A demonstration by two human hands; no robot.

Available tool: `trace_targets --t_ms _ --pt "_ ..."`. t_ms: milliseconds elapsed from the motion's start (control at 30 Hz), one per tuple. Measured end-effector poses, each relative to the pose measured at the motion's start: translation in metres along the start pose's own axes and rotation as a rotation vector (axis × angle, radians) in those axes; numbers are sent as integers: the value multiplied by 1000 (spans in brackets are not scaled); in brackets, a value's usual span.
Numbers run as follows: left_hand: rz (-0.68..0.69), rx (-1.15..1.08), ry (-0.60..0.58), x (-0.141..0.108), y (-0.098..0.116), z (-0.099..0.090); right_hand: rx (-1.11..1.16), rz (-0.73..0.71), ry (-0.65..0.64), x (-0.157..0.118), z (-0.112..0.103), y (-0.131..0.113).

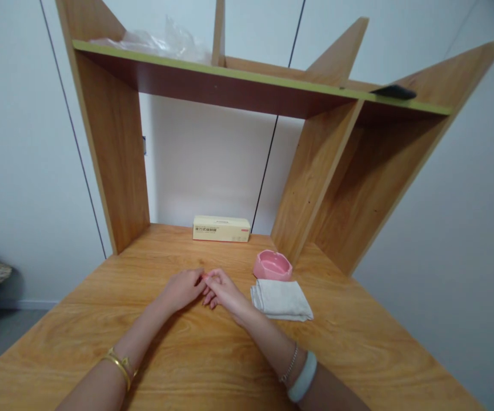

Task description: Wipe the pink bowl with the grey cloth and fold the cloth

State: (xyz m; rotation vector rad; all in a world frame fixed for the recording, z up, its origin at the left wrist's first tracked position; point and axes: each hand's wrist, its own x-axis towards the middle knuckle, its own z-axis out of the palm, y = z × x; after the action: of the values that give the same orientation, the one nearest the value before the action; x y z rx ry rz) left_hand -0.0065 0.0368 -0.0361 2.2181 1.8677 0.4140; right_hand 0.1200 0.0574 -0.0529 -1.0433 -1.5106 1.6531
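The left hand (pixel 185 288) and right hand (pixel 222 291), fingers curled, meet over the bench (pixel 178 348) around a small reddish thing (pixel 205 276), left of the pink bowl (pixel 273 266) and folded cloth (pixel 281 299)

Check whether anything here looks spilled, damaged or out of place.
I see no spill or damage. The crumpled clear plastic looks untidy, loose on the upper shelf. A dark flat item, too unclear to identify, lies near that shelf's right end. The cloth is neatly folded beside the pink bowl.
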Motion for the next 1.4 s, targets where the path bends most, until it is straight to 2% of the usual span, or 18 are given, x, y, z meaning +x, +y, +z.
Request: trace_targets --t_ms 267,500,833,1400 --pt "54 -94 -67 6 -2 16 125 3 -88 4 -12 15" --pt "36 -116 -105 2 1 12 132 -2 -111 2 -13 17" --pt "19 -87 -101 1 1 13 101 -13 -83 2 -11 19" --pt "6 -70 -106 1 2 11 70 -9 -115 4 -12 20"
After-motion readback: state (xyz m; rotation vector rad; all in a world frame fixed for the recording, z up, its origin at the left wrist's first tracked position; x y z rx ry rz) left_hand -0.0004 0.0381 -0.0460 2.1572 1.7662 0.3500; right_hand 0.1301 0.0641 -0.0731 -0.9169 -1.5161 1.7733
